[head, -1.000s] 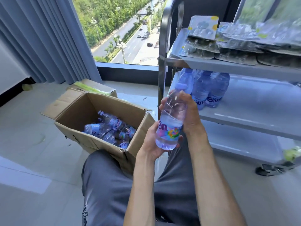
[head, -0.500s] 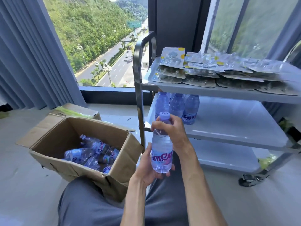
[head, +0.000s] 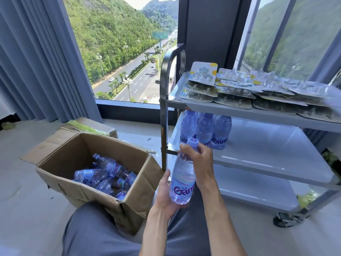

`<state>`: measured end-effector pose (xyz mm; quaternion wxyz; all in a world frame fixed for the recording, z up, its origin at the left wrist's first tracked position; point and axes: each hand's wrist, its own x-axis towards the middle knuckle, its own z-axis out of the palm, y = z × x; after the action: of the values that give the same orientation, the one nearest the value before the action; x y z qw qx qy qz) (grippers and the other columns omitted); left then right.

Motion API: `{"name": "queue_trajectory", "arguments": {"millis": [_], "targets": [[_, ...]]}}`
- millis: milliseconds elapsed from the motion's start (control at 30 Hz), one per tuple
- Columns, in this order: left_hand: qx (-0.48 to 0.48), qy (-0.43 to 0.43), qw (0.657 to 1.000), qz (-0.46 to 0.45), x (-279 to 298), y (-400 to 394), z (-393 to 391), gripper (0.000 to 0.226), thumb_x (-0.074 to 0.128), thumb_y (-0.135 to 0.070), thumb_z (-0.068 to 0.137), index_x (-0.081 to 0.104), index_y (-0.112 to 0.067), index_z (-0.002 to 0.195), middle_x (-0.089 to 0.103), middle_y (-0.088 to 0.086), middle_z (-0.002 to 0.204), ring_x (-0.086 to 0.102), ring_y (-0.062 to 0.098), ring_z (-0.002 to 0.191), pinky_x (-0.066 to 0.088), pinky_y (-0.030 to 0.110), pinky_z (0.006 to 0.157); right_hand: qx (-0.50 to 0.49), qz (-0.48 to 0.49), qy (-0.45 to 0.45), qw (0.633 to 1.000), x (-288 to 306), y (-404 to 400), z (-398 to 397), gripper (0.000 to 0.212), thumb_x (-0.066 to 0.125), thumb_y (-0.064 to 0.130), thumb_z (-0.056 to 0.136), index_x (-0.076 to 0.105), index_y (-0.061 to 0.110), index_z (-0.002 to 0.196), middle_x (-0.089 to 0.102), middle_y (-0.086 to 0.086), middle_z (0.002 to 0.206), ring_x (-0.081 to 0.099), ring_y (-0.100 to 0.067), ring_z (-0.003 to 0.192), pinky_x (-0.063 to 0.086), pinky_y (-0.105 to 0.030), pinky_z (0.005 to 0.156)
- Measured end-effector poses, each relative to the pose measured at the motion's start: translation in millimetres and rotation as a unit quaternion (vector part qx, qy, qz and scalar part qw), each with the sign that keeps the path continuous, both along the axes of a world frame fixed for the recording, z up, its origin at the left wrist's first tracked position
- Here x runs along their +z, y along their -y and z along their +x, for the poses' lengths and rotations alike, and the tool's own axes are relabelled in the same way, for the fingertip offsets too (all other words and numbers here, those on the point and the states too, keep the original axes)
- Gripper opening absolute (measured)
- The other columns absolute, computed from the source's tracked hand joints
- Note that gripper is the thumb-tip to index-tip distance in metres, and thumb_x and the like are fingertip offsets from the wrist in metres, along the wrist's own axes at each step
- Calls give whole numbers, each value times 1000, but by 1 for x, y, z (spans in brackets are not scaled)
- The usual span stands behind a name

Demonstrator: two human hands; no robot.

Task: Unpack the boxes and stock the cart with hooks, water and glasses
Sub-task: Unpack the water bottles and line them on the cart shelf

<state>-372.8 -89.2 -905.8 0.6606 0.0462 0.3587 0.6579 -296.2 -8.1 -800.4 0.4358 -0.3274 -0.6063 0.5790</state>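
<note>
The right hand (head: pixel 200 161) gripped the water bottle (head: pixel 182 179) at its neck, fingers curled round it; the left hand (head: pixel 166 196) cupped its base, steadying it upright before the cart (head: pixel 258 159) and its middle shelf.

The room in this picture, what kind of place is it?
Probably a high-floor hotel room: a steel service cart stocked with water bottles, floor-length curtains, and a big window overlooking a road.

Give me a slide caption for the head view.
Both hands hold a water bottle between box and cart.
</note>
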Motion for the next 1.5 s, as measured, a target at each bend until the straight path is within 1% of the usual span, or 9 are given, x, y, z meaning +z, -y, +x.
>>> {"name": "queue_trajectory", "arguments": {"millis": [133,267,467,600,867,1000,1100,1367,1500], "targets": [[-30,-63,995,-71,-2,-6,-4,65,44,-46,95,57,10,126,54,29,107,58,39,81,45,40,67,10,6,0,1000,-3,1,-3,45,74,44,66,67,1,78,68,-22,79,66,-36,74,56,-48,70],[2,-105,992,-73,-4,-8,-11,40,43,-31,101,60,0,120,68,23,105,61,40,97,49,48,87,-46,-5,48,998,-3,-4,-10,41,73,50,70,69,9,73,69,-4,71,64,-16,67,53,-36,66],[45,-44,998,-20,-1,-7,-9,54,54,-32,95,54,6,132,57,26,119,58,37,96,50,40,77,-146,-13,69,987,-1,-21,-11,28,78,35,71,64,15,60,62,4,57,56,-10,56,48,-21,53],[-27,-67,992,-105,4,-16,-2,54,41,-51,99,64,-3,108,65,22,87,65,34,65,54,32,56,-72,-14,45,996,-7,-25,1,23,75,30,75,69,12,62,69,-6,63,65,-18,63,56,-34,66],[37,-92,993,-69,9,-30,-2,50,54,-48,83,67,0,84,64,16,67,49,17,44,35,17,44,-101,29,115,988,-6,-25,-16,33,81,50,65,62,25,74,64,15,71,58,-1,68,45,-18,62],[177,-90,980,-20,1,-27,-3,33,51,-26,99,62,4,110,67,25,106,68,31,84,55,37,75,-104,15,174,979,-20,-24,-19,62,86,43,63,58,24,114,64,8,102,63,-13,95,52,-31,81],[103,-106,988,-36,-3,-20,-2,42,47,-36,101,64,-2,119,68,22,118,67,31,96,56,38,78,-116,11,160,980,-26,-26,-18,67,89,34,60,56,20,117,63,6,104,63,-15,95,50,-26,76],[145,-103,982,-58,-6,-62,9,38,52,-32,99,62,4,98,65,23,96,62,36,89,50,52,84,-136,48,226,963,-42,-40,-10,79,86,44,57,47,30,124,60,6,110,59,-19,99,48,-32,81],[108,-239,964,-49,-3,-91,7,22,63,-27,95,66,-8,86,67,10,81,65,20,72,52,29,59,-246,-13,228,942,-44,-64,7,64,89,43,58,53,20,106,63,-1,99,60,-27,91,39,-28,73]]}}
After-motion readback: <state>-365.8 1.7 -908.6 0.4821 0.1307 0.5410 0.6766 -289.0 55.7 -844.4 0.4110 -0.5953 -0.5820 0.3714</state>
